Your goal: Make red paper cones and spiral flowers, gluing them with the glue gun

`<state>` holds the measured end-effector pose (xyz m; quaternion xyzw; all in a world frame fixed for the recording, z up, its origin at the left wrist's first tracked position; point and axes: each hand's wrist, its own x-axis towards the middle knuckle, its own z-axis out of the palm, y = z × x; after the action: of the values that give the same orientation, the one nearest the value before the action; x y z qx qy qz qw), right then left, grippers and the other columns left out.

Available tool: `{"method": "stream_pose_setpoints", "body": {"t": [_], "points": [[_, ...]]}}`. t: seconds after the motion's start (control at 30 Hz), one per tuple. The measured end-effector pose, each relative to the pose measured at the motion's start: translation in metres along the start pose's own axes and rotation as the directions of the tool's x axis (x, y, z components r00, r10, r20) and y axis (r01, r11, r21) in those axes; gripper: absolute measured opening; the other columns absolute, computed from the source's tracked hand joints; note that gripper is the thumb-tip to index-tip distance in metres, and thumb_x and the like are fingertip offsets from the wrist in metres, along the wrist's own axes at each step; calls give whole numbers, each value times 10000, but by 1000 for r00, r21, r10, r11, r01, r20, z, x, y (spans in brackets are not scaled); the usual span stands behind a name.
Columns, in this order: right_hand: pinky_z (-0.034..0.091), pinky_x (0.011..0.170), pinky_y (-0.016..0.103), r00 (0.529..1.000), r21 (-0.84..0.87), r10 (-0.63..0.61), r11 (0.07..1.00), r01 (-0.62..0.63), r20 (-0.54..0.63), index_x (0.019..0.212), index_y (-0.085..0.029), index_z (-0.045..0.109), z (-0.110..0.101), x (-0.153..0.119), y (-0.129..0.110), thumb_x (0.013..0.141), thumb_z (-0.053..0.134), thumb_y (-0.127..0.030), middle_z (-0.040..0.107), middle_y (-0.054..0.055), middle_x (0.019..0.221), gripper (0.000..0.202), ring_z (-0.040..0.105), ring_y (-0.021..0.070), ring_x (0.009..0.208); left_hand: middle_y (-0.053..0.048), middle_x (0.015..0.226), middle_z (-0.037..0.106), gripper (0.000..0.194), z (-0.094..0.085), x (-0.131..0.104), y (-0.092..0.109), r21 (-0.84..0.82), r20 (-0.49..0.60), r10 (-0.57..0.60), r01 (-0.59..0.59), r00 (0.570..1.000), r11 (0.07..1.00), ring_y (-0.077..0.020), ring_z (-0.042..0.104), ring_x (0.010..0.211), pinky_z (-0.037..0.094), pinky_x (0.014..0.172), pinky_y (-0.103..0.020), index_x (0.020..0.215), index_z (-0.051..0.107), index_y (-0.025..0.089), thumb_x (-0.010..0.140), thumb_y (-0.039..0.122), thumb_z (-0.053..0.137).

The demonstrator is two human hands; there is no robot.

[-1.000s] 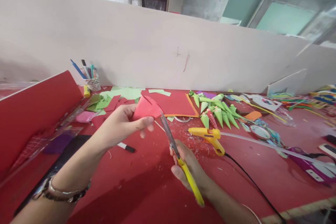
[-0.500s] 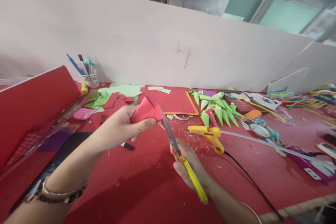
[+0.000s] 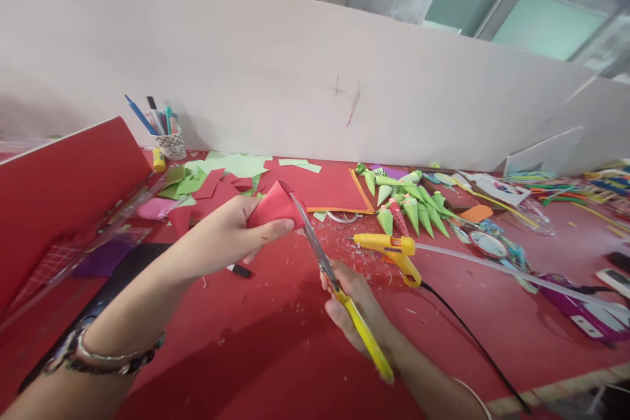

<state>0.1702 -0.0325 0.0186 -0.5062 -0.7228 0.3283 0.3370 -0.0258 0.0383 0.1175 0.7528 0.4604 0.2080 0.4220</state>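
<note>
A folded piece of red paper (image 3: pixel 275 205) is pinched between the thumb and fingers of my left hand (image 3: pixel 239 233), held above the table. My right hand (image 3: pixel 352 295) grips yellow-handled scissors (image 3: pixel 361 331), whose metal blades point up and to the left. The blades meet the right edge of the red paper; whether they are apart there is hard to make out. Part of the scissors' handle is hidden by my fingers. Beneath my left hand a black-capped marker (image 3: pixel 239 270) lies on the red table (image 3: pixel 275 348).
Right of the scissors lies a yellow glue gun (image 3: pixel 386 246) with a black cord. Several green paper cones (image 3: pixel 413 210) are heaped behind it. Green paper scraps (image 3: pixel 189 184) and a pen cup (image 3: pixel 170 143) stand at the back left. A purple power strip (image 3: pixel 581 308) is at the right.
The scissors' blades have moved slightly up and left over the paper's right edge. Both hands keep their grips, and the camera view has shifted slightly.
</note>
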Motion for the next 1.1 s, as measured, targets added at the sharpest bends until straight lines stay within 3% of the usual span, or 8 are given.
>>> {"method": "stream_pose_setpoints", "body": {"t": [0.47,0.93,1.1], "points": [[252,483,237,998,-68,-53,996,51,-19,665,-194,345,2,-1,4,774,318,-559,366,-29,562,382,336,97,491,66,340,394,500,-7,-1,-4,-83,122,10,0,993,997,-22,357,309,322,342,-116,429,367,156,848,429,363],[245,478,235,998,-156,-57,986,55,-2,627,-197,343,1,-3,7,789,270,-589,362,-25,537,430,348,100,474,55,359,414,518,-10,-4,-1,-67,127,-34,43,991,997,-21,380,333,318,387,-128,433,421,144,864,417,332],[242,478,233,998,-141,-68,988,67,-6,624,-197,340,2,-3,10,795,258,-603,349,-28,537,448,339,97,476,46,382,463,517,-9,-4,-3,-95,156,15,-1,988,995,-28,427,367,361,435,-128,456,473,144,872,415,329]]}}
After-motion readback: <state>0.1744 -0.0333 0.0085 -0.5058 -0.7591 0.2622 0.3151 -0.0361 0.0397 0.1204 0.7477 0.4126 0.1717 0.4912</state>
